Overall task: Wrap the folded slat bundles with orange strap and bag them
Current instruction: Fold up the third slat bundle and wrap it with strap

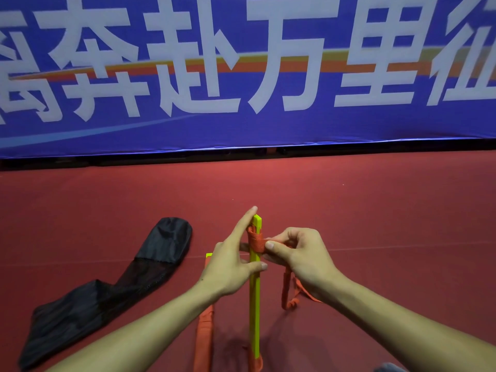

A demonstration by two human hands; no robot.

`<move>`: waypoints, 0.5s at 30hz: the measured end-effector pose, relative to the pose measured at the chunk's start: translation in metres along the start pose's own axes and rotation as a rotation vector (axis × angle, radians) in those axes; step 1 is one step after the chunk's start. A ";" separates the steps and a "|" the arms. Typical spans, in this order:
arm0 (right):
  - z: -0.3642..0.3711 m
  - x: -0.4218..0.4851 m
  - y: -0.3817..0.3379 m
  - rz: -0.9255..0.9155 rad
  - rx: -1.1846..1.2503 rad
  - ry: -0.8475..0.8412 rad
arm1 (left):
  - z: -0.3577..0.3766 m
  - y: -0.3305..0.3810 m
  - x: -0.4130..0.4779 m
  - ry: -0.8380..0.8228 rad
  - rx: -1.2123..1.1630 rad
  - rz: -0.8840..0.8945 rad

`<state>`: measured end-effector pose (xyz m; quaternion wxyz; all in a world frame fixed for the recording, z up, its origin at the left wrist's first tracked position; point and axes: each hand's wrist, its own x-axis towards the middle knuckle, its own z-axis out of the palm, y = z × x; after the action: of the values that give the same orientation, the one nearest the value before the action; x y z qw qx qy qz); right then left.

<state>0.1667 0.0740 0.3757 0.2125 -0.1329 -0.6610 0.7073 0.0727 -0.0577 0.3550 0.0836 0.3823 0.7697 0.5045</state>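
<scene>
Head view: a black bag lies flat on the red floor at left; its contents cannot be told. The yellow bundle stands nearly upright, long axis running from the floor up to its top end. The left hand grips its middle, thumb curled round it, index finger straight along it to the tip. The right hand, just right of it, pinches the orange strap wound round its upper part. A wrapped bundle lies under the left forearm.
</scene>
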 end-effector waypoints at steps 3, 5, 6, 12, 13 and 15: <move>0.001 0.001 -0.004 -0.017 -0.016 -0.020 | -0.005 0.001 0.004 0.007 -0.038 0.008; 0.003 0.001 -0.005 -0.030 -0.041 -0.031 | -0.008 0.003 0.006 0.005 -0.032 0.021; 0.003 0.002 -0.005 -0.033 -0.055 -0.033 | -0.009 0.004 0.007 -0.003 -0.028 0.023; -0.001 0.005 -0.003 -0.050 -0.190 -0.032 | -0.011 0.001 0.007 -0.054 -0.175 -0.008; -0.002 0.004 -0.004 -0.053 -0.197 -0.032 | -0.011 0.001 0.006 -0.074 -0.216 -0.024; -0.003 0.005 -0.005 -0.055 -0.211 -0.029 | -0.010 0.001 0.004 -0.102 -0.277 -0.045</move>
<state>0.1645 0.0788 0.3810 0.2070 -0.1259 -0.7381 0.6297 0.0652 -0.0615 0.3620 0.1857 0.3749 0.6957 0.5839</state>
